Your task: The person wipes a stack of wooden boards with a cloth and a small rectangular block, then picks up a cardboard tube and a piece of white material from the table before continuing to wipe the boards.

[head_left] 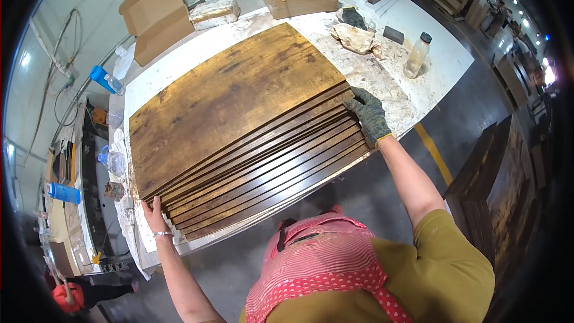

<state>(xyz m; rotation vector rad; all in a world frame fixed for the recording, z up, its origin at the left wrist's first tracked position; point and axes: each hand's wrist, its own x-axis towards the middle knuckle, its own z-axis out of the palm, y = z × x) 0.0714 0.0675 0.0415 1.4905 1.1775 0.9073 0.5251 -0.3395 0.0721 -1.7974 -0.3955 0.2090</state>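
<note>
In the head view, a fanned stack of brown wood-grain boards (239, 84) fills the middle of the frame, lying on the white surface (445, 63). The bare left hand (155, 220), at lower left of center, grips the stack's near left corner; the gloved right hand (369, 116), right of center, grips its right edges. An open cardboard box (158, 21) sits upper left, a dark-capped bottle (417, 57) upper right.
</note>
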